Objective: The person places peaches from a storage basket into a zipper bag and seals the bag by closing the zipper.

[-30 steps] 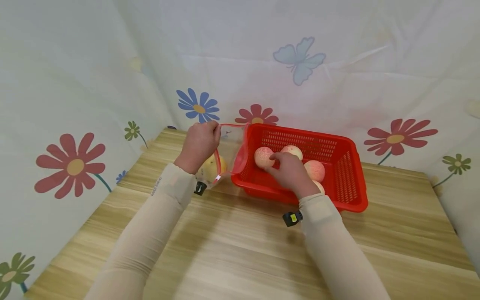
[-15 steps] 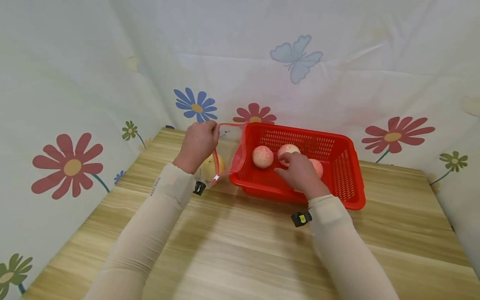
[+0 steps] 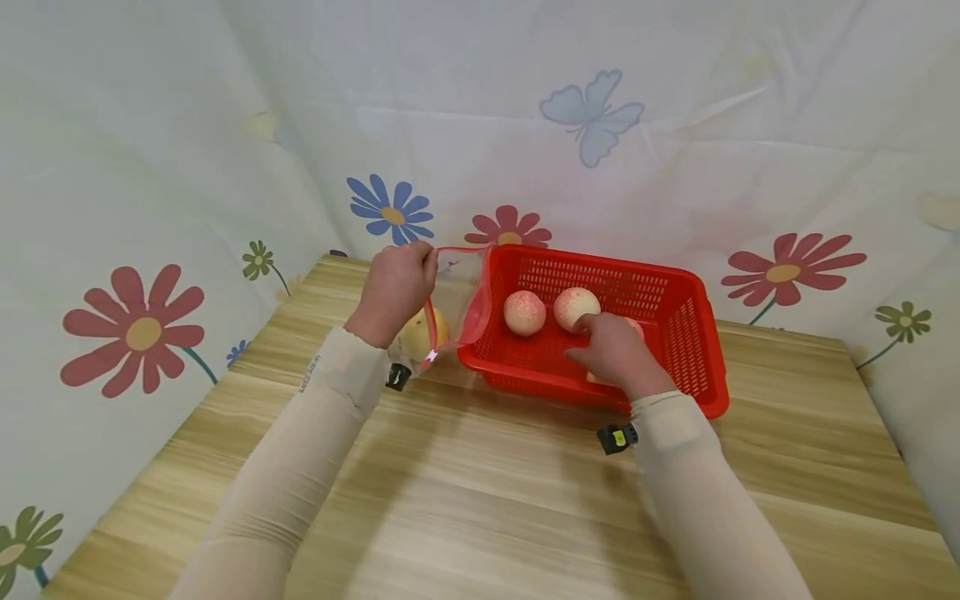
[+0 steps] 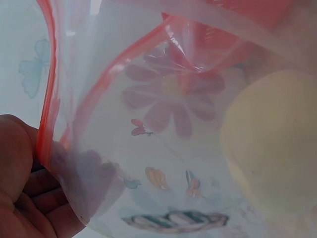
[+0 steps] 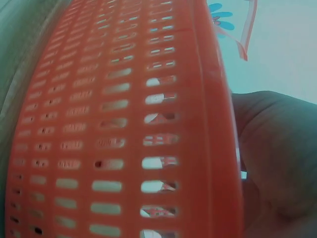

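Observation:
My left hand (image 3: 395,292) grips the red zip edge of a clear plastic bag (image 4: 114,148), holding its mouth open toward the basket. A yellow round fruit (image 3: 420,333) shows through the bag. The red plastic basket (image 3: 693,333) holds several pink-and-cream peaches. One peach (image 3: 525,313) lies at the left, and another peach (image 3: 577,309) sits just beyond my right fingertips. My right hand (image 3: 618,354) reaches down inside the basket with thumb and forefinger apart. It partly covers a further pink peach (image 3: 636,326). In the right wrist view, the basket wall (image 5: 198,124) hides the fingers.
Basket and bag stand on a wood-grain table (image 3: 480,500). A white cloth (image 3: 450,108) printed with flowers and a butterfly hangs behind and at the sides. The basket's near rim passes under my right wrist.
My right hand has left the leftmost peach and moved right and slightly down, over the right-hand peaches. The left hand keeps its grip on the bag in about the same place.

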Demonstrator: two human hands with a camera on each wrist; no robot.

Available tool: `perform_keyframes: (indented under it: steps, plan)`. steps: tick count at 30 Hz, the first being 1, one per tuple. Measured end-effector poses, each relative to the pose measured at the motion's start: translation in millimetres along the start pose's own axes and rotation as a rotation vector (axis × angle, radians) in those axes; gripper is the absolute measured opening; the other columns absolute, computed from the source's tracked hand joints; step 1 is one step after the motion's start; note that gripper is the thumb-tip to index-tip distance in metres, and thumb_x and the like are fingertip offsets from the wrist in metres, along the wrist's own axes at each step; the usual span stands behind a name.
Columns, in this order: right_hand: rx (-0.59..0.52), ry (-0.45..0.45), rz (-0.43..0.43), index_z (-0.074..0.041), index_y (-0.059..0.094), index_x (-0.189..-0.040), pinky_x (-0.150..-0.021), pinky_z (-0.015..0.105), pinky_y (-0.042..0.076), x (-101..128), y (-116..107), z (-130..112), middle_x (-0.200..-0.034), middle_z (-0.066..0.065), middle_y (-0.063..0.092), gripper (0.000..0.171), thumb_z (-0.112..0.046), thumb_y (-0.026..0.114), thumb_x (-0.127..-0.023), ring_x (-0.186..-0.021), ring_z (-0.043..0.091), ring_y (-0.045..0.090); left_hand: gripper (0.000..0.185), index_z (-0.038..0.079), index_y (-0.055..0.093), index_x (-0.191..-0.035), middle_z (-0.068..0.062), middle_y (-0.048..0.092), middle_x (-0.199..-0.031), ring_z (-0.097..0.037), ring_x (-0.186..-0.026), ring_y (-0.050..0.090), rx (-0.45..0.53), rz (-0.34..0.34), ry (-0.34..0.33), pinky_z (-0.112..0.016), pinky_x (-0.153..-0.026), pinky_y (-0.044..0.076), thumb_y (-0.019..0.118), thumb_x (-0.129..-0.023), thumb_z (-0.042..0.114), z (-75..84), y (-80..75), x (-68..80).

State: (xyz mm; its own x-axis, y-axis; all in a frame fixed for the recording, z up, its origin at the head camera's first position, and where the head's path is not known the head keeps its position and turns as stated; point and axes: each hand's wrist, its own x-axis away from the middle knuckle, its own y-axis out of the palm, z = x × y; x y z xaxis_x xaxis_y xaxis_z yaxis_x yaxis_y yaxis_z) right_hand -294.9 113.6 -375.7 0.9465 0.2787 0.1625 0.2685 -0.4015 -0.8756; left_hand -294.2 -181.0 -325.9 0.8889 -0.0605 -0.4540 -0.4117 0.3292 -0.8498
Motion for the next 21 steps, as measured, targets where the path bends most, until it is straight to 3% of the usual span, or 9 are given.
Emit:
perform_keyframes:
  steps: [9, 21]
  plan:
    - [0.053, 0.001, -0.044, -0.006, 0.065, -0.119, -0.077, 0.034, 0.054, 4, -1, 13, -0.109, 0.011, 0.071, 0.045, -0.028, 0.075, -0.082, -0.084, 0.023, 0.058, 0.03, -0.001, 0.07, -0.1, -0.011, 0.064, -0.066, -0.024, -0.059, 0.06, -0.001, -0.006, -0.014, -0.033, -0.061, 0.054, 0.05, -0.099, 0.021, -0.3, -1.1, 0.7]
    - [-0.001, 0.116, -0.097, -0.008, 0.068, -0.115, -0.068, 0.03, 0.05, 10, -7, 28, -0.096, 0.007, 0.072, 0.044, -0.029, 0.079, -0.078, -0.078, 0.022, 0.059, 0.03, -0.002, 0.07, -0.101, -0.011, 0.064, -0.066, -0.024, -0.058, 0.06, 0.002, -0.002, -0.01, -0.033, -0.061, 0.055, 0.051, -0.099, 0.021, -0.4, -0.7, 0.8]
